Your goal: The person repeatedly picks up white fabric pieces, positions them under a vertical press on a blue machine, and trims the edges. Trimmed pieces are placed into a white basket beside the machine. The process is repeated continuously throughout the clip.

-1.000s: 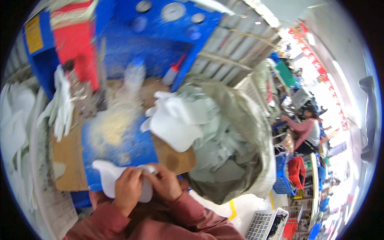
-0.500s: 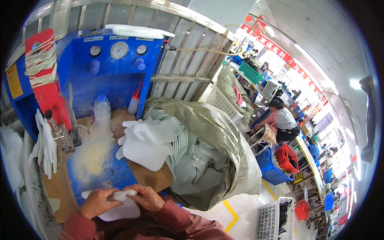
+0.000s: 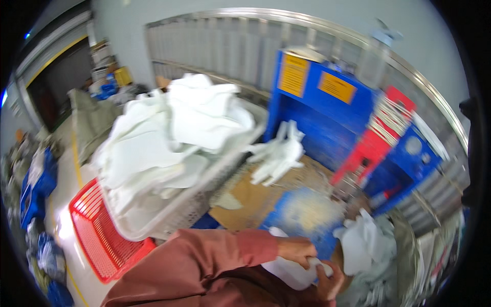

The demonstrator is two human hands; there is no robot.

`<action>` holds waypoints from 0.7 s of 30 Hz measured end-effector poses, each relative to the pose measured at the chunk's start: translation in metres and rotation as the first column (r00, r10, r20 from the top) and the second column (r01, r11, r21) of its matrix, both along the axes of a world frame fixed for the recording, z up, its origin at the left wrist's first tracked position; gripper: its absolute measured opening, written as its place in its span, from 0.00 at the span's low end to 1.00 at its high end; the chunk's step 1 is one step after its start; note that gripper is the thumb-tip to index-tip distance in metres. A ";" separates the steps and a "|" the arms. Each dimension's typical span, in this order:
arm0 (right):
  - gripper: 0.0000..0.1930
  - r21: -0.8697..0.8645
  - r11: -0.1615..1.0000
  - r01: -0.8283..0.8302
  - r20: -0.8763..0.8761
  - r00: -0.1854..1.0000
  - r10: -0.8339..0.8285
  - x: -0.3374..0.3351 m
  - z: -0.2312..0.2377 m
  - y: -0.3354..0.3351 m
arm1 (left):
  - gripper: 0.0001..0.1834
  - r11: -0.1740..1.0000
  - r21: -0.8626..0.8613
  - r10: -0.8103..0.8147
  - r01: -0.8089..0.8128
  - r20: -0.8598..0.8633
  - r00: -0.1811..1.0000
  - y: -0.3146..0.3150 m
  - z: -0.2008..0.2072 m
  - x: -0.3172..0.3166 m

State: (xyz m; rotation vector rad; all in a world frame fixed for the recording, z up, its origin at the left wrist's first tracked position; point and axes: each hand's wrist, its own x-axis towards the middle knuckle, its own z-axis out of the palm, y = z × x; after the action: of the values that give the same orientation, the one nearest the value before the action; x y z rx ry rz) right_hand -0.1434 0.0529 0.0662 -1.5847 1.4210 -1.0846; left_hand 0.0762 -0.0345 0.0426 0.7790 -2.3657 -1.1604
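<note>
Low in the view, my left hand (image 3: pixel 296 250) and my right hand (image 3: pixel 330 281) are close together, both closed on a smooth white shaped piece (image 3: pixel 289 272). The piece has a broad rounded body, and its narrow end is pinched between my fingers. Beyond them lies a blue work surface (image 3: pixel 279 212) with a pale yellowish heap of dust or shavings (image 3: pixel 312 212) on it. A stack of similar white pieces (image 3: pixel 360 243) stands right of the heap. Another bunch of white pieces with finger-like ends (image 3: pixel 281 151) hangs at the machine's left side. The view is blurred by motion.
A white crate (image 3: pixel 197 197), heaped with white pieces (image 3: pixel 148 143), stands on the left. Below it is a red basket (image 3: pixel 105 240) on the floor. The blue machine (image 3: pixel 327 120) carries a slanted red arm wrapped with cord (image 3: pixel 386 123). Behind runs a metal railing (image 3: pixel 215 46).
The view has swung left, bringing the heaped crate and red basket in and taking the workshop's right side out. Both hands still hold the white piece.
</note>
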 end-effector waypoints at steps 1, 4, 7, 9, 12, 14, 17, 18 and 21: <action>0.08 -0.012 1.000 -0.016 0.071 0.997 0.017 0.003 0.003 -0.002 | 0.20 0.998 0.020 -0.049 0.051 -0.095 0.994 -0.001 0.006 0.007; 0.15 -0.124 0.990 -0.071 -0.322 0.946 0.028 0.006 0.018 0.001 | 0.18 0.999 0.014 -0.052 0.052 -0.005 0.999 0.000 0.024 0.042; 0.15 -0.254 0.952 -0.173 -0.307 0.947 0.090 0.018 0.025 -0.003 | 0.18 0.985 0.105 -0.158 0.136 0.253 0.954 0.001 0.034 0.070; 0.16 -0.171 0.960 -0.222 -0.312 0.936 0.161 0.021 0.034 -0.008 | 0.19 0.988 0.088 -0.142 0.125 0.227 0.963 0.001 0.034 0.078; 0.15 -0.052 0.975 -0.214 -0.365 0.913 0.181 0.025 0.047 -0.015 | 0.20 0.996 0.007 -0.092 0.092 0.208 0.974 -0.002 0.032 0.081; 0.14 -0.027 0.978 -0.205 -0.408 0.896 0.176 0.029 0.053 -0.019 | 0.20 0.998 -0.017 -0.052 0.056 0.182 0.982 -0.002 0.032 0.086; 0.14 -0.210 0.958 -0.197 -0.366 0.924 0.110 0.038 0.061 -0.027 | 0.20 1.000 -0.016 -0.004 0.006 0.126 0.992 0.002 0.037 0.100; 0.14 -0.193 0.963 -0.190 -0.336 0.935 0.117 0.039 0.066 -0.029 | 0.20 0.999 -0.045 0.021 -0.015 0.117 0.993 0.005 0.039 0.107; 0.16 -0.142 0.964 -0.226 -0.319 0.932 0.171 0.037 0.077 -0.033 | 0.22 0.994 -0.113 0.010 0.008 0.161 0.987 0.010 0.051 0.135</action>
State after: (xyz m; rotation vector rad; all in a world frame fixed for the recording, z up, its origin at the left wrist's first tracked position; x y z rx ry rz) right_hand -0.1064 0.0201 0.1434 -2.0486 1.3475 -0.8925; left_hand 0.2111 -0.0240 0.0931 0.8643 -2.5378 -0.9852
